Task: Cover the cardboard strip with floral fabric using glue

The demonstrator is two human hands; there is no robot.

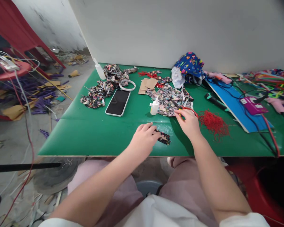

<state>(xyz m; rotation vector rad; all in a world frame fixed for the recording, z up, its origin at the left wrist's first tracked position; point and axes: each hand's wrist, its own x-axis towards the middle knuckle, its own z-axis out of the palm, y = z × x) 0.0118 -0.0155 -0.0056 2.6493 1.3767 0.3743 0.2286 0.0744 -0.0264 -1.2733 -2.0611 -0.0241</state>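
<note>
My left hand (pixel 145 137) lies on a small dark patterned fabric piece (pixel 164 138) near the table's front edge, its fingers spread over the left end. Further right, my right hand (pixel 188 121) is closed, thumb and fingertips pinched at the edge of the patterned fabric pile; what they pinch is too small to make out. Red-handled scissors (pixel 194 112) lie just behind that hand, partly hidden by it. A small white glue bottle (pixel 154 106) stands between the hands, against the patterned fabric pile (pixel 170 97).
On the green table (pixel 85 135) lie a phone (pixel 117 102), a white ring (pixel 127 85), cardboard pieces (pixel 148 84), red threads (pixel 215 124), a green-black cutter (pixel 216 101) and a blue board (pixel 236 107). Another bottle (pixel 100 72) stands at the back left. Pink glue guns with cables lie right.
</note>
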